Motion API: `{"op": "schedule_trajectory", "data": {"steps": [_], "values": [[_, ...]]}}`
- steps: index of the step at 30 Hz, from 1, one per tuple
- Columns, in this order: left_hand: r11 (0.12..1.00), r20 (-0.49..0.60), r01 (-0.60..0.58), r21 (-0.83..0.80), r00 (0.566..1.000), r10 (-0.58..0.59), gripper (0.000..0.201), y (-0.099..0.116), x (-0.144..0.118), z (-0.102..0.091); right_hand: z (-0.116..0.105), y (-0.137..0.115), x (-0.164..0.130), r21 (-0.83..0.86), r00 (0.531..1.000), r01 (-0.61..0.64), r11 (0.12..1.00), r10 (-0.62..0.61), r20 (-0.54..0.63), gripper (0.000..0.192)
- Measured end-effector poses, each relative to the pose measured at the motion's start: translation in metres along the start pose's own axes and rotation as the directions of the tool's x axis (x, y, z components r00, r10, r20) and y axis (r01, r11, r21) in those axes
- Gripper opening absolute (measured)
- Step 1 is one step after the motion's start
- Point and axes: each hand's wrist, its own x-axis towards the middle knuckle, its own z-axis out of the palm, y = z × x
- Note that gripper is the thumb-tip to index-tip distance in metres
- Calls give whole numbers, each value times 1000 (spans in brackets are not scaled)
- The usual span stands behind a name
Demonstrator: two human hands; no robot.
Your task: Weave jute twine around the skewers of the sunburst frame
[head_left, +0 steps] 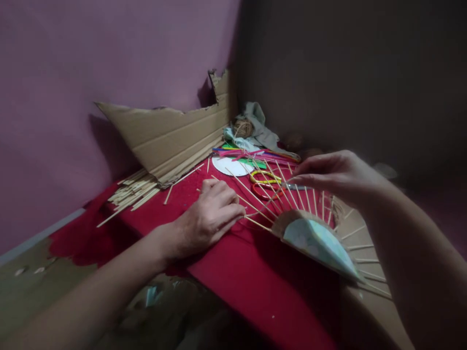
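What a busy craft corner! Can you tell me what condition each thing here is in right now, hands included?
left hand: curled, resting on the red cloth, pinching a stick.
right hand: fingertips on the upright sticks.
disc with sticks: tilted, sticks fanning out from its rim.
scissors: lying flat behind the sticks.
cardboard sheet: torn, leaning against the wall.
loose sticks: piled on the red cloth.
twine ball: wound up.

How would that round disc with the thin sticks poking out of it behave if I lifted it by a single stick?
The disc looks like thin card, so probably light. Its sticks are slender and would likely flex or snap. The right hand pinches their tips; the left hand rests nearby.
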Motion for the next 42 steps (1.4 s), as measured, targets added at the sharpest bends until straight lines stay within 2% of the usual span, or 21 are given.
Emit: {"op": "schedule_trajectory", "data": {"steps": [5, 8, 10, 15, 19, 21, 23, 26, 30, 32, 37, 42], "values": [[1000, -17, 24, 16, 1000, -24, 18, 8, 1, 0, 24, -29, 46, -241, 972, 222, 945, -234, -25, 16], [999, -21, 36, 19, 999, -36, 21, 9, 0, 0, 41, -48, 72, -265, 923, 382, 885, -381, 58, 10], [999, -29, 39, 26, 999, -39, 21, 9, -1, 0, 53, -58, 86, -255, 892, 453, 854, -433, 133, 9], [999, -22, 41, 18, 999, -40, 19, 9, -1, 0, 85, -64, 107, -193, 820, 556, 808, -494, 290, 11], [1000, 0, 27, -8, 1000, -27, 17, 7, -2, 1, 107, -60, 115, -172, 786, 578, 798, -488, 381, 13], [1000, -1, 24, -18, 1000, -24, 16, 6, -3, 2, 114, -57, 117, -227, 794, 563, 795, -443, 417, 16], [999, 0, 24, -25, 1000, -24, 16, 7, -3, 2, 115, -54, 116, -344, 838, 514, 786, -375, 396, 20], [999, 8, 30, -26, 1000, -29, 16, 7, -3, 1, 104, -52, 109, -446, 892, 449, 774, -363, 268, 21], [999, 17, 38, 21, 999, -38, 20, 5, -3, 0, 71, -52, 86, -391, 854, 508, 768, -508, 111, 19], [999, 16, 42, 27, 999, -43, 22, 4, -4, 1, 52, -49, 70, -408, 852, 497, 766, -521, 59, 16], [997, 29, 75, -23, 997, -74, 22, -1, -4, 3, 11, -21, 27, -476, 941, 321, 819, -334, 59, 16], [995, 51, 84, -50, 995, -81, 22, -4, -3, 6, -6, 18, -13, -512, 989, 144, 847, -141, 46, 16]]}}
